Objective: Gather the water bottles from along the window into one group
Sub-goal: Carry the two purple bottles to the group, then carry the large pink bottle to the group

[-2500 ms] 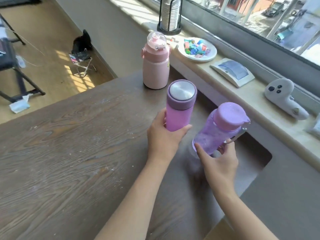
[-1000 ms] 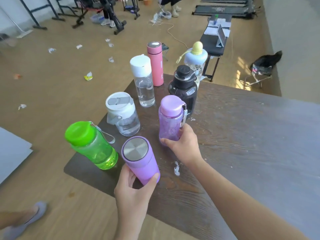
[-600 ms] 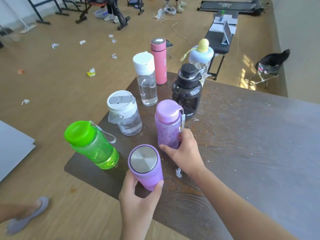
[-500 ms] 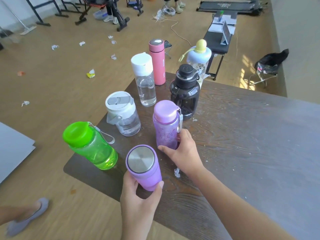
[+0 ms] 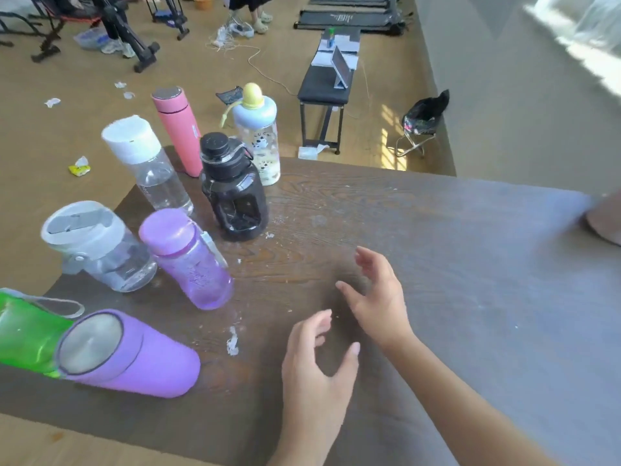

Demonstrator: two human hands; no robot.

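1. Bottles crowd the far-left corner of the bench (image 5: 420, 250) in the head view: purple flask (image 5: 134, 356), green bottle (image 5: 23, 334), translucent purple bottle (image 5: 190, 260), grey-lidded bottle (image 5: 97, 247), white-capped bottle (image 5: 151, 166), pink flask (image 5: 178, 132), black jug (image 5: 233, 193) and blue-capped bottle (image 5: 258, 136).
2. Both grips are released: left hand (image 5: 316, 375) and right hand (image 5: 376, 297) hover empty, fingers spread, well apart from the group.
3. Eight bottles look gathered; a blurred pinkish object (image 5: 605, 220) at the far-right edge may be left to fetch.
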